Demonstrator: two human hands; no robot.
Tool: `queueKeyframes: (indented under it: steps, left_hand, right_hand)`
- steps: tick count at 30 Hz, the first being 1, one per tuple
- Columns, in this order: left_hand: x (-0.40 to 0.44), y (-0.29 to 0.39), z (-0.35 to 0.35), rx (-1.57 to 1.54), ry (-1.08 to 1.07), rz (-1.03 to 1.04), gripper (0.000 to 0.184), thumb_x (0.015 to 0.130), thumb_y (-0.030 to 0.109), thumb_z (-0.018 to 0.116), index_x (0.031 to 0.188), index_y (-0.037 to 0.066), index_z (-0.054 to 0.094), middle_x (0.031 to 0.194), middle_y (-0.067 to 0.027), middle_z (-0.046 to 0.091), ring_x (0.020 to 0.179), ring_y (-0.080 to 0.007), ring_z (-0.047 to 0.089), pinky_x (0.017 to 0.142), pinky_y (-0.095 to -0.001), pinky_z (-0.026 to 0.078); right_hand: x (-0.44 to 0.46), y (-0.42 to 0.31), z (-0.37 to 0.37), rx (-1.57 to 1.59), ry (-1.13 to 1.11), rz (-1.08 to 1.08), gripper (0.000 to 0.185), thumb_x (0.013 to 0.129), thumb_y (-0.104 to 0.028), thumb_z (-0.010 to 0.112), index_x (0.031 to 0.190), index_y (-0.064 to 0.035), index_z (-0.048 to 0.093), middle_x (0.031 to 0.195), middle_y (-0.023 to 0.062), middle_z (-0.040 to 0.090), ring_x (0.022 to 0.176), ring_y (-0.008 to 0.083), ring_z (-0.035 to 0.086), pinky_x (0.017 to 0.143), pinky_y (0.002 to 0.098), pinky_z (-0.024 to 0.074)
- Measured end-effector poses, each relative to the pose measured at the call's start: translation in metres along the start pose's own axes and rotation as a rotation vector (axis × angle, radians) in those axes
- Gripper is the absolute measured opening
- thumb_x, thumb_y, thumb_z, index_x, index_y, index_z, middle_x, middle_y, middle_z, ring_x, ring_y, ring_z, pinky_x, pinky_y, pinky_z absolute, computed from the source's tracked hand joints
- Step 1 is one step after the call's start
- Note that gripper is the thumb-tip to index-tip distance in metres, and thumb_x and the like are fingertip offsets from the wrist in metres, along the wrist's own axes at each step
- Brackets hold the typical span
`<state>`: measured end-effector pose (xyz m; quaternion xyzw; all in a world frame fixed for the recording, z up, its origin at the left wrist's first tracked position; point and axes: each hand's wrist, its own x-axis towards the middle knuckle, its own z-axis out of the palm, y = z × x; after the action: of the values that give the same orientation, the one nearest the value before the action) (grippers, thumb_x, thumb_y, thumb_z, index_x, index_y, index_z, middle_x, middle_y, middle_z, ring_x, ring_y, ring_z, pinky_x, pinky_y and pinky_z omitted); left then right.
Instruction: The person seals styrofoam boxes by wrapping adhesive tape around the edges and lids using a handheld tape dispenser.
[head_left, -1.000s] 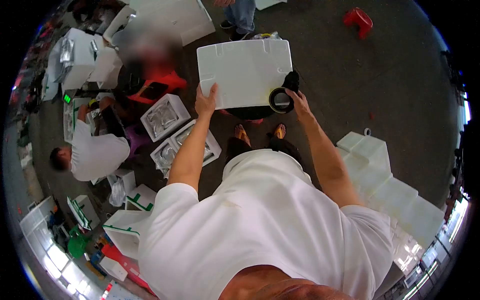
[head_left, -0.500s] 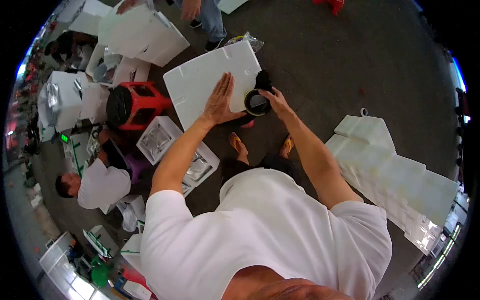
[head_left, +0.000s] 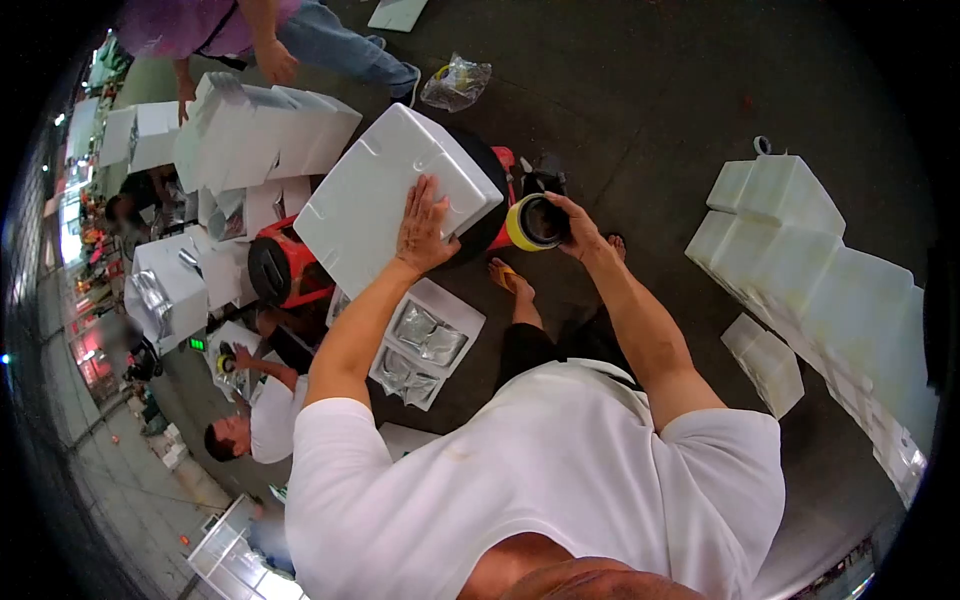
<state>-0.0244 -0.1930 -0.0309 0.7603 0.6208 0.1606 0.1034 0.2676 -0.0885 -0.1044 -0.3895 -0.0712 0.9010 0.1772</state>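
My left hand [head_left: 424, 232] lies with its fingers stretched out on a white foam box [head_left: 350, 200]. The box rests on a stool with a black round top [head_left: 490, 205] and red legs, mostly hidden beneath it. Held out to the right of the box is a roll of yellow tape [head_left: 518, 225], its dark hollow core facing up. My right hand [head_left: 578, 228] grips that roll by its right side, apart from the box. Whether a strip of tape runs from the roll to the box, I cannot tell.
Open foam boxes with silvery packs [head_left: 425, 335] stand below the box. Another red stool [head_left: 290, 270] is to the left, near stacked foam boxes [head_left: 240, 135]. A long row of foam boxes [head_left: 790, 255] lines the right. A person in white sits at left; another stands at the top.
The foam box has tipped or turned, now showing its side wall and the stool below. The tape roll has moved slightly right and down, away from the box. The person at the top has shifted left.
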Motion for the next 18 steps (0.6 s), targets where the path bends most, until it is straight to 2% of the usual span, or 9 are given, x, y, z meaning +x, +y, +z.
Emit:
queueKeyframes:
  steps: [4, 5, 6, 7, 8, 10, 12, 14, 18]
  left_hand:
    - [0.002, -0.002, 0.009, -0.020, 0.067, -0.034, 0.075, 0.069, 0.028, 0.079, 0.136, 0.028, 0.048, 0.153, -0.0197, 0.028, 0.141, -0.0411, 0.026, 0.114, -0.0539, 0.025]
    - [0.000, 0.001, 0.007, 0.098, 0.027, -0.035, 0.077, 0.070, 0.029, 0.079, 0.139, 0.029, 0.046, 0.153, -0.0182, 0.029, 0.141, -0.0407, 0.027, 0.113, -0.0536, 0.026]
    - [0.000, 0.003, 0.005, 0.218, -0.013, -0.033, 0.080, 0.071, 0.029, 0.078, 0.142, 0.030, 0.044, 0.153, -0.0168, 0.030, 0.141, -0.0402, 0.027, 0.113, -0.0534, 0.026]
    - [0.001, 0.004, 0.004, 0.200, -0.018, -0.042, 0.081, 0.072, 0.030, 0.078, 0.145, 0.032, 0.042, 0.154, -0.0161, 0.029, 0.141, -0.0397, 0.027, 0.113, -0.0530, 0.026]
    - [0.001, 0.004, 0.004, 0.202, -0.024, -0.042, 0.081, 0.072, 0.030, 0.078, 0.145, 0.032, 0.042, 0.154, -0.0161, 0.029, 0.141, -0.0397, 0.027, 0.113, -0.0530, 0.026]
    - [0.003, 0.007, 0.004, 0.199, -0.011, -0.072, 0.078, 0.073, 0.030, 0.077, 0.143, 0.031, 0.045, 0.154, -0.0163, 0.028, 0.141, -0.0397, 0.027, 0.113, -0.0534, 0.026]
    - [0.004, 0.009, 0.006, 0.200, -0.019, -0.094, 0.078, 0.073, 0.029, 0.077, 0.144, 0.030, 0.044, 0.155, -0.0166, 0.028, 0.142, -0.0399, 0.026, 0.114, -0.0537, 0.025]
    - [0.008, 0.011, 0.007, 0.200, -0.024, -0.114, 0.078, 0.073, 0.029, 0.077, 0.144, 0.029, 0.044, 0.155, -0.0169, 0.027, 0.143, -0.0402, 0.025, 0.114, -0.0541, 0.024]
    - [0.016, 0.015, 0.015, 0.208, 0.025, -0.177, 0.079, 0.074, 0.029, 0.076, 0.145, 0.027, 0.042, 0.156, -0.0180, 0.025, 0.143, -0.0415, 0.023, 0.114, -0.0552, 0.022]
  right_hand:
    - [0.009, -0.009, 0.010, -0.084, 0.144, -0.050, 0.064, 0.082, -0.037, 0.073, 0.138, -0.0164, 0.050, 0.121, 0.0074, 0.060, 0.107, 0.0157, 0.061, 0.093, 0.0373, 0.0488]
    - [0.023, -0.009, 0.003, -0.214, 0.168, -0.067, 0.066, 0.083, -0.035, 0.072, 0.142, -0.0182, 0.047, 0.123, 0.0089, 0.059, 0.107, 0.0171, 0.062, 0.092, 0.0367, 0.0499]
    - [0.022, -0.014, 0.008, -0.212, 0.082, -0.077, 0.067, 0.084, -0.034, 0.072, 0.144, -0.0216, 0.045, 0.130, 0.0112, 0.057, 0.117, 0.0215, 0.055, 0.101, 0.0420, 0.0425]
    - [0.020, -0.019, 0.014, -0.208, -0.004, -0.086, 0.068, 0.085, -0.033, 0.072, 0.146, -0.0249, 0.043, 0.136, 0.0134, 0.054, 0.128, 0.0259, 0.049, 0.109, 0.0473, 0.0351]
    - [0.026, -0.018, 0.013, -0.203, -0.005, -0.083, 0.068, 0.085, -0.033, 0.072, 0.146, -0.0249, 0.043, 0.136, 0.0134, 0.054, 0.128, 0.0259, 0.049, 0.109, 0.0473, 0.0351]
    - [0.042, -0.022, 0.012, -0.269, 0.056, -0.172, 0.046, 0.090, -0.013, 0.065, 0.135, -0.0147, 0.056, 0.111, 0.0011, 0.065, 0.092, 0.0097, 0.064, 0.075, 0.0245, 0.0553]
    - [0.048, -0.027, 0.007, -0.356, 0.069, -0.169, 0.052, 0.089, -0.014, 0.067, 0.138, -0.0153, 0.053, 0.113, 0.0020, 0.065, 0.094, 0.0107, 0.064, 0.076, 0.0258, 0.0558]
    - [0.053, -0.031, 0.005, -0.570, -0.004, -0.146, 0.066, 0.083, -0.038, 0.073, 0.143, -0.0222, 0.048, 0.143, 0.0114, 0.048, 0.139, 0.0295, 0.035, 0.115, 0.0524, 0.0224]
    - [0.053, -0.038, 0.009, -0.550, -0.015, -0.080, 0.064, 0.084, -0.037, 0.072, 0.141, -0.0208, 0.049, 0.141, 0.0123, 0.050, 0.136, 0.0287, 0.040, 0.114, 0.0501, 0.0275]
